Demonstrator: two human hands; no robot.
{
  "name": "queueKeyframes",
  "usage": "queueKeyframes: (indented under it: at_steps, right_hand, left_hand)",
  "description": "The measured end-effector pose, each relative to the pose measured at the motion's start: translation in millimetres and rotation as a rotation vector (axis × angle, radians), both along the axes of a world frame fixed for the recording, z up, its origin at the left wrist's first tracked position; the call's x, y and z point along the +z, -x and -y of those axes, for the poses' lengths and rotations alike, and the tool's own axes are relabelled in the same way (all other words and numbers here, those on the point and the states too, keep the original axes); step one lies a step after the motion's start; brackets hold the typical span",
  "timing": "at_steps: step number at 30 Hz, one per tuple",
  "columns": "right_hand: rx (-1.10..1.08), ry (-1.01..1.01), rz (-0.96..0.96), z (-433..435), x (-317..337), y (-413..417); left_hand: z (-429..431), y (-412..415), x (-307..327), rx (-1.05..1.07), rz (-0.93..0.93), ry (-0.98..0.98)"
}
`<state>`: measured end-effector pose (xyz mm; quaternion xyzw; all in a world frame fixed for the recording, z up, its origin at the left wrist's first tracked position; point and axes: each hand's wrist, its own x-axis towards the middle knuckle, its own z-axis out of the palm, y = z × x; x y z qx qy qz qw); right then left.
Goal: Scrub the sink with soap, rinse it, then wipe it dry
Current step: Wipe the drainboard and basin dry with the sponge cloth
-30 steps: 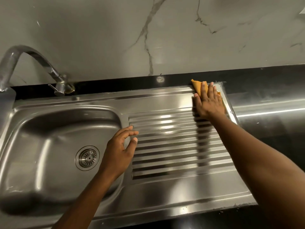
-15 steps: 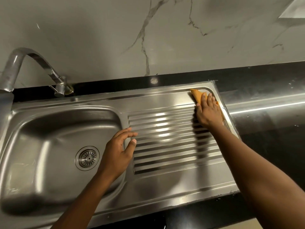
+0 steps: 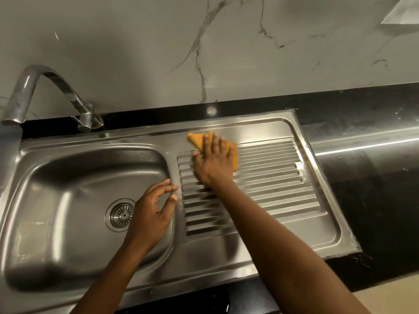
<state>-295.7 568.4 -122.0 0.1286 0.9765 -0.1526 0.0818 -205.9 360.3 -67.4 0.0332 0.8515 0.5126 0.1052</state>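
Note:
A stainless steel sink [image 3: 56, 223] fills the left, with a round drain [image 3: 120, 214] in its basin and a ribbed drainboard [image 3: 272, 177] to the right. My right hand [image 3: 213, 164] presses flat on an orange cloth [image 3: 199, 140] at the far left end of the drainboard ribs, fingers spread over it. Most of the cloth is hidden under the hand. My left hand [image 3: 152, 214] rests on the rim between basin and drainboard, fingers apart and curled, holding nothing.
A curved metal tap [image 3: 45, 87] rises at the back left, its spout over the basin's left edge. Black countertop [image 3: 374, 177] surrounds the sink to the right and front. A marble-patterned wall [image 3: 204, 53] stands behind.
My right hand has slid the orange cloth leftward along the back of the drainboard, from its far right corner to near the basin. My left hand has stayed in place.

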Motion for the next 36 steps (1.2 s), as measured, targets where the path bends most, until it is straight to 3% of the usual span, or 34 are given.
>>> queueKeyframes:
  at_steps: [6, 11, 15, 18, 22, 28, 32, 36]
  right_hand:
    - [0.386, -0.003, 0.003, 46.8, -3.5, -6.9]
    - [0.721, 0.0, -0.087, 19.1, -1.9, -37.6]
    - [0.812, 0.118, -0.193, -19.4, 1.2, -72.2]
    - [0.765, 0.186, -0.218, -60.3, 18.8, -86.5]
    - [0.405, 0.293, -0.163, -135.1, 68.2, -69.7]
    - [-0.028, 0.096, -0.182, -247.7, 90.5, 5.7]
    - [-0.054, -0.186, -0.025, -287.5, 76.7, 25.5]
    - [0.127, -0.182, 0.049, -298.4, 59.1, 26.0]
  left_hand:
    - [-4.8, 0.5, 0.7, 0.038, -0.013, 0.04]
    - [-23.3, 2.0, 7.0, 0.052, -0.063, 0.053]
    - [-45.2, 3.9, 8.7, 0.067, -0.062, 0.007]
    - [-59.1, 4.2, 7.8, 0.04, -0.047, 0.002]
    - [-71.2, 5.0, 9.2, 0.002, -0.036, -0.011]
    - [-85.4, 4.3, 5.6, 0.023, -0.019, -0.033]
    - [-90.3, 1.6, 3.5, 0.035, -0.01, -0.041]
    - [-94.6, -1.9, 2.5, 0.023, -0.002, -0.023]
